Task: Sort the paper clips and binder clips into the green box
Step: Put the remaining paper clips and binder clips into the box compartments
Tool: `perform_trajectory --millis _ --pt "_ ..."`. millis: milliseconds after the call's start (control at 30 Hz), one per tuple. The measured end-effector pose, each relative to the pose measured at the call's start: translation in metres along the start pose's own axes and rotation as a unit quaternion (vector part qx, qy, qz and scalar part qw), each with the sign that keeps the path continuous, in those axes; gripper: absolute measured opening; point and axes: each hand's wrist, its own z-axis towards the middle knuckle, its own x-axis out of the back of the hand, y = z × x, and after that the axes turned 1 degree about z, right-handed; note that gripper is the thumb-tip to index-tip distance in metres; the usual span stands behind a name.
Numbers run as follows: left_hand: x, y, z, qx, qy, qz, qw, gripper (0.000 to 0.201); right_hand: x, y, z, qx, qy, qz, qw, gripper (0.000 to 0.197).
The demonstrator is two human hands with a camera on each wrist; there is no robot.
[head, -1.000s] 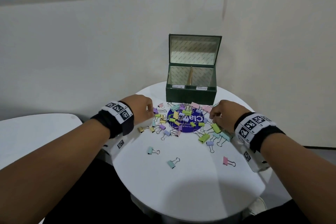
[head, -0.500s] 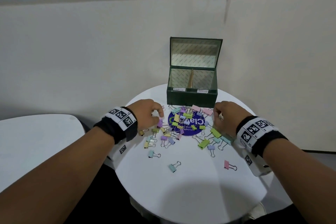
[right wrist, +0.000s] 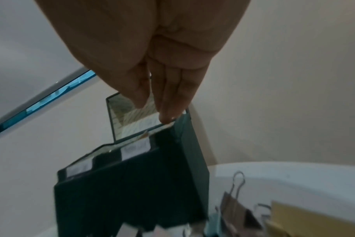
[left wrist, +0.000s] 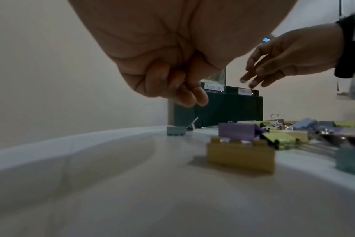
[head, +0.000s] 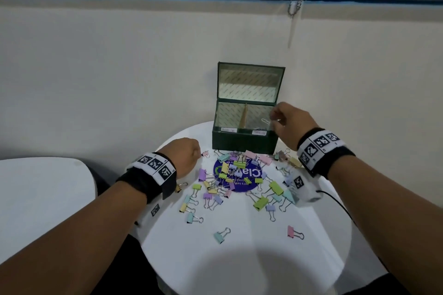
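right hand [head: 291, 124]: hovering over the right compartment of the green box [head: 243, 143], fingers hanging straight down and loose, gripping nothing
paper clip [head: 265, 121]: showing in the right compartment just beside the right fingertips; contact unclear (blurred in the head view, hidden in the right wrist view)
left hand [head: 185, 157]: sitting low over the far-left part of the white round table [head: 239, 266], fingers curling into the palm; whether they are pinching anything, cannot tell
green box: standing at the far edge of the table, lid [head: 250, 84] open and leaning back, divider [head: 244, 116] splitting it into left and right compartments, two white labels on the front rim
binder clips [head: 239, 182]: lying in a pastel heap near the box's front, over a blue round sticker [head: 236, 178]
strays: a teal clip [head: 219, 236] and a pink clip [head: 293, 232] lying nearer, well apart from the heap
small clip [head: 205, 154]: lying just beside the left knuckles
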Motion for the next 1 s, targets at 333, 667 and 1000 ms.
perform_trajectory --millis 333,667,1000 --pt "0.03 0.018 0.023 -0.026 -0.025 0.044 0.998 0.027 0.014 0.079 -0.039 -0.121 -0.033 -0.064 0.99 0.025" --pt "0.046 0.136 0.089 -0.09 0.039 -0.106 0.989 0.032 0.006 0.08 -0.058 -0.132 -0.106 -0.152 0.974 0.026" --pt "0.037 0.118 0.1 -0.083 0.118 -0.231 0.962 0.038 0.0 0.084 -0.052 -0.145 -0.155 -0.138 0.967 0.041"
